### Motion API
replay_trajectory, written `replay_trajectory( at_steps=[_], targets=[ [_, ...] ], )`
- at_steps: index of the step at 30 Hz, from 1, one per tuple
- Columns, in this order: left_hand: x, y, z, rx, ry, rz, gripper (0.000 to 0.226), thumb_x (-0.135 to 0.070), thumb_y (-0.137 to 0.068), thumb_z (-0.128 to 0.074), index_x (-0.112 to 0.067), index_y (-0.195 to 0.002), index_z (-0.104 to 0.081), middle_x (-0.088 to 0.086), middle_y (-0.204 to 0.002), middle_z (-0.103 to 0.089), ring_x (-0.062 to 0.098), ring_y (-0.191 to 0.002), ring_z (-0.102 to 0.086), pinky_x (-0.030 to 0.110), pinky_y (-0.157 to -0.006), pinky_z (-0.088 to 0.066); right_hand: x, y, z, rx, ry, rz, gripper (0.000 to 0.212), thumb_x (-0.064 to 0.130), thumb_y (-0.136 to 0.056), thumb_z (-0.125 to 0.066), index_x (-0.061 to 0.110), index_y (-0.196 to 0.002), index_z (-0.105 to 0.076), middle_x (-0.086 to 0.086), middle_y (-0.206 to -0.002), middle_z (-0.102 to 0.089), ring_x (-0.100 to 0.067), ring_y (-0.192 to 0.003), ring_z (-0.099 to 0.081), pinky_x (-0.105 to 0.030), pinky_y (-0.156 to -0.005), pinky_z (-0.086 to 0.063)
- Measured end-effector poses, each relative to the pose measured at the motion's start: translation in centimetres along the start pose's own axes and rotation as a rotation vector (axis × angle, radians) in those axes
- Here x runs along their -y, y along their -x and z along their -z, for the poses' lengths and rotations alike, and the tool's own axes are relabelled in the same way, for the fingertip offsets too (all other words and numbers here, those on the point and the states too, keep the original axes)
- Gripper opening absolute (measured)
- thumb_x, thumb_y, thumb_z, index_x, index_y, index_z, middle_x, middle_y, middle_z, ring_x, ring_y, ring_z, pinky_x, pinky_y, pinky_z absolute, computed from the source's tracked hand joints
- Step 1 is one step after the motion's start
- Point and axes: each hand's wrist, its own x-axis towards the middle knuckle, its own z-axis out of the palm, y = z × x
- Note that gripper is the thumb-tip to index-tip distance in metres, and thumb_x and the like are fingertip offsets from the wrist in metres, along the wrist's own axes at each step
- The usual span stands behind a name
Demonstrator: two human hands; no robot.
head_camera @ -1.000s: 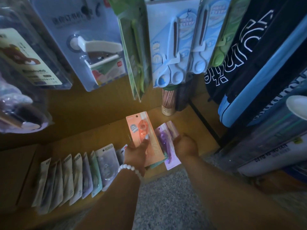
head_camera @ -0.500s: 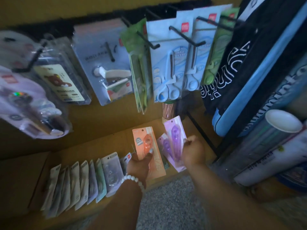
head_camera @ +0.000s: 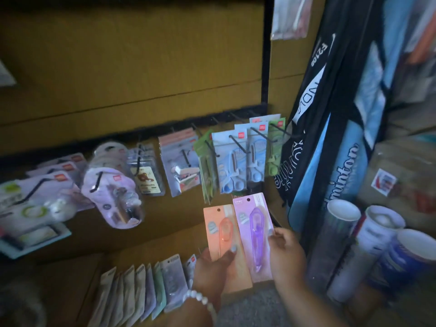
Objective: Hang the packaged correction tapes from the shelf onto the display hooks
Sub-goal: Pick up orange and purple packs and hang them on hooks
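Head view: one camera, looking down at two hands in front of a dim shop display.
Left hand: the left hand holds the orange pack near its bottom, thumb curled over the front.
Right hand: the right hand pinches the purple pack by its right edge, fingers curled on it.
Where the packs are: both are lifted up off the shelf, side by side and touching, just below the hanging scissors packs.
More tapes: a row of correction tape packs leans on the shelf, left of the left hand.
Hooks: black display hooks stick out from a dark rail, and most carry goods.
How to do it well: I think it is best to hang one pack at a time. Find a hook with room. Line up the little round hole at the top of the card with the hook tip. Slide it straight back. Keep the card flat so it does not bend.
Materials: the packs are thin, stiff card with a clear plastic bubble on the front.
Shapes: each card is a tall rectangle. The tape inside is long and drop-shaped.
Textures: the bubble looks smooth and shiny. The shelf looks like plain brown board.
Wrist: a white bead bracelet sits on the left wrist.
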Motion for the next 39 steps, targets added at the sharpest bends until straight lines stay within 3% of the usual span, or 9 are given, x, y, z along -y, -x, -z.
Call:
replay_trajectory(
  at_steps=[3,5,7,9,14,19,27,33,39],
  targets=[
    [-1.4,2.9,0.2,-0.009,-0.012,-0.082,0.033,-0.021,-0.07,-0.088,-0.009,-0.096,-0.071,0.01,-0.086,-0.079,0.032,-0.083,-0.076,0.045,-0.077,-0.063,1.5,1.2,1.9,0.0,-0.048,0.069,0.016,0.019,-0.088,-0.062,0.026,-0.075,-0.058,0.012,-0.07,-0.058,-0.023,-0.079,-0.059,-0.029,-0.07,-0.039],
    [-2.6,4.5,0.4,0.008,-0.029,-0.138,0.042,-0.028,-0.06,-0.089,-0.009,-0.094,-0.072,0.008,-0.082,-0.08,0.027,-0.077,-0.076,0.038,-0.07,-0.061,2.7,1.8,3.0,0.005,-0.098,0.122,0.021,0.019,-0.087,-0.064,0.028,-0.069,-0.058,0.011,-0.066,-0.063,-0.012,-0.071,-0.061,-0.026,-0.066,-0.042],
    [-3.9,5.6,0.6,0.008,-0.024,-0.198,0.037,-0.024,-0.063,-0.091,-0.009,-0.092,-0.074,0.004,-0.076,-0.079,0.019,-0.069,-0.073,0.028,-0.061,-0.055,4.2,2.2,4.0,0.01,-0.167,0.168,0.021,0.017,-0.086,-0.065,0.027,-0.068,-0.06,0.01,-0.064,-0.065,0.001,-0.062,-0.057,-0.014,-0.06,-0.04],
    [-5.6,6.8,0.6,0.001,-0.01,-0.257,0.029,-0.018,-0.068,-0.09,-0.009,-0.091,-0.074,0.002,-0.073,-0.078,0.016,-0.065,-0.071,0.025,-0.056,-0.054,6.1,2.4,5.0,0.004,-0.211,0.217,0.02,0.015,-0.086,-0.065,0.024,-0.068,-0.061,0.009,-0.064,-0.065,-0.004,-0.063,-0.057,-0.017,-0.061,-0.04],
    [-10.6,8.9,0.0,0.062,-0.012,-0.39,0.048,-0.037,-0.053,-0.089,-0.01,-0.09,-0.074,0.01,-0.084,-0.079,0.034,-0.085,-0.075,0.053,-0.08,-0.062,11.2,2.1,6.4,-0.007,-0.301,0.278,0.012,0.012,-0.088,-0.06,0.02,-0.08,-0.061,0.009,-0.072,-0.063,-0.014,-0.07,-0.056,-0.028,-0.063,-0.04],
    [-15.9,10.2,-0.5,0.056,-0.077,-0.487,0.065,-0.051,-0.048,-0.083,-0.016,-0.101,-0.068,0.011,-0.096,-0.078,0.035,-0.089,-0.075,0.057,-0.084,-0.059,16.0,1.0,6.9,-0.02,-0.347,0.339,0.008,0.016,-0.09,-0.059,0.017,-0.082,-0.062,0.009,-0.069,-0.059,-0.014,-0.067,-0.052,-0.029,-0.061,-0.038],
    [-22.3,11.9,-0.9,0.09,0.047,-0.587,0.017,-0.017,-0.083,-0.078,-0.014,-0.097,-0.07,0.012,-0.099,-0.078,0.032,-0.093,-0.075,0.056,-0.086,-0.059,24.0,-0.5,8.8,0.001,-0.385,0.433,0.007,0.014,-0.089,-0.057,0.019,-0.087,-0.061,0.008,-0.071,-0.057,-0.015,-0.072,-0.052,-0.026,-0.063,-0.039],
    [-23.7,12.8,-0.3,0.066,0.1,-0.638,0.025,-0.02,-0.083,-0.078,-0.013,-0.104,-0.067,0.01,-0.099,-0.076,0.029,-0.09,-0.073,0.048,-0.08,-0.061,30.5,-3.2,11.7,-0.058,-0.394,0.488,0.014,0.016,-0.091,-0.052,0.013,-0.096,-0.065,0.002,-0.076,-0.058,-0.017,-0.073,-0.052,-0.025,-0.065,-0.04],
    [-24.0,12.6,-0.1,0.041,0.097,-0.644,0.021,-0.019,-0.085,-0.076,-0.015,-0.103,-0.065,0.009,-0.1,-0.073,0.028,-0.092,-0.071,0.045,-0.08,-0.059,34.7,-4.5,12.0,-0.028,-0.318,0.481,0.022,0.028,-0.095,-0.049,0.012,-0.104,-0.063,-0.002,-0.092,-0.061,-0.022,-0.088,-0.057,-0.039,-0.086,-0.05]
  ],
)
